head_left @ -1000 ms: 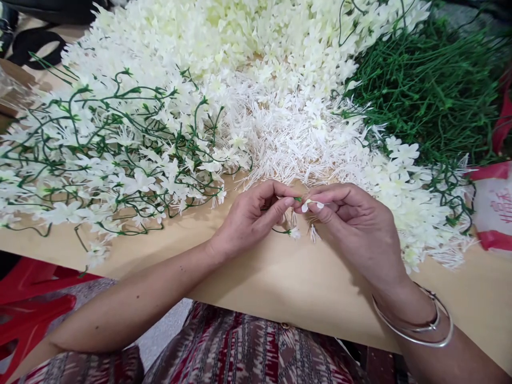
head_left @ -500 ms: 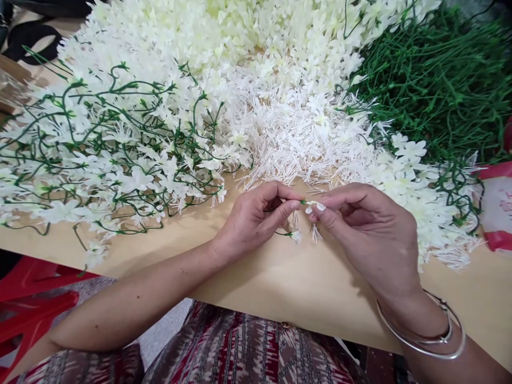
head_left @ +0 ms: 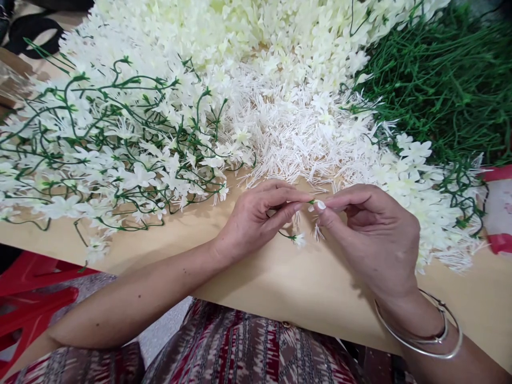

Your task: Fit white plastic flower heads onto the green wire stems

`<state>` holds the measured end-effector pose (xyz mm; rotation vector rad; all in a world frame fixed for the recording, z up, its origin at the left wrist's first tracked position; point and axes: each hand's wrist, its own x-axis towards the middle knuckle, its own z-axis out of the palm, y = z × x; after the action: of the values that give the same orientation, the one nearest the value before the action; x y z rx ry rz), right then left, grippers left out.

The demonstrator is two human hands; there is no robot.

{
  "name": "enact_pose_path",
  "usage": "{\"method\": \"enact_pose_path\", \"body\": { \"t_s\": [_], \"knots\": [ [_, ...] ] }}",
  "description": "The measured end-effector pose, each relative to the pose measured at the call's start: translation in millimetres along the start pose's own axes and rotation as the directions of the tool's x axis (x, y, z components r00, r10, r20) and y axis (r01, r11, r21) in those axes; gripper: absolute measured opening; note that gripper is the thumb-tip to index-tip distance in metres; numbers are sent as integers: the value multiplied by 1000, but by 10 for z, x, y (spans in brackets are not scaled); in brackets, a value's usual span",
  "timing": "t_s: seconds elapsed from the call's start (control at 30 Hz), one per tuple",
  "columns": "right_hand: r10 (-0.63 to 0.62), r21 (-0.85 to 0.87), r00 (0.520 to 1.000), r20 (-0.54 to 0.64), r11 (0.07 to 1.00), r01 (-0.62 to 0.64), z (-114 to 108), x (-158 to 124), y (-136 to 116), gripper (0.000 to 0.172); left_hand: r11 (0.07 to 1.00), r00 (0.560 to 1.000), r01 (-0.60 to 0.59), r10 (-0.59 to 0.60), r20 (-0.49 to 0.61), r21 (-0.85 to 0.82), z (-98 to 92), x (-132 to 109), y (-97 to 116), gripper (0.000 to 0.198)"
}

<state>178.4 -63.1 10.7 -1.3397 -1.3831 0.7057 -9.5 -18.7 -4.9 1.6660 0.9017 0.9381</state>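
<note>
My left hand [head_left: 260,221] pinches a green plastic flower stem [head_left: 312,201] between thumb and fingertips; most of the stem is hidden by the hand. Facing it, my right hand [head_left: 376,234] closes thumb and forefinger on a small white artificial flower [head_left: 320,204], which meets the stem's green tip. Whether the flower is seated on the tip I cannot tell. Below my left fingers, another green stem end bears a white bloom [head_left: 298,240]. White stamens [head_left: 318,232] show beneath my right fingertips.
White flowers on green stems [head_left: 132,154] spread at the left. Loose stamens [head_left: 292,138] lie beyond my hands, with a heap of cream blossoms [head_left: 240,32] behind. Bare green stems [head_left: 444,90] pile up at right, near a red-and-white bag [head_left: 500,213]. A red stool [head_left: 36,298] stands below the table edge.
Both hands stay nearly in place. My left fingers have straightened a little along the stem, and the white flower has turned slightly in my right fingertips. The view has shifted slightly.
</note>
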Motion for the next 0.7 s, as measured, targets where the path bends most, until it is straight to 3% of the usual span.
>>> {"method": "enact_pose_path", "body": {
  "t_s": [0.2, 0.4, 0.5, 0.7],
  "knots": [
    [-26, -83, 999, 21, 996, 27, -30, -41, 33, 16, 988, 990, 98, -109, -85, -122, 54, -31, -16, 23],
    [-115, -131, 991, 68, 984, 124, -40, -52, 61, 16, 968, 980, 169, -185, -70, -187, 79, -31, -5, 34],
    [-160, -177, 983, 87, 969, 173, -37, -51, 67, 16, 982, 987, 136, -147, -70, -132, 65, -22, 12, 25],
    [-146, -142, 985, 88, 977, 158, 4, -53, 77, 15, 998, 996, 65, -65, -64, -7, 56, -11, 12, 16]
  ]
}}
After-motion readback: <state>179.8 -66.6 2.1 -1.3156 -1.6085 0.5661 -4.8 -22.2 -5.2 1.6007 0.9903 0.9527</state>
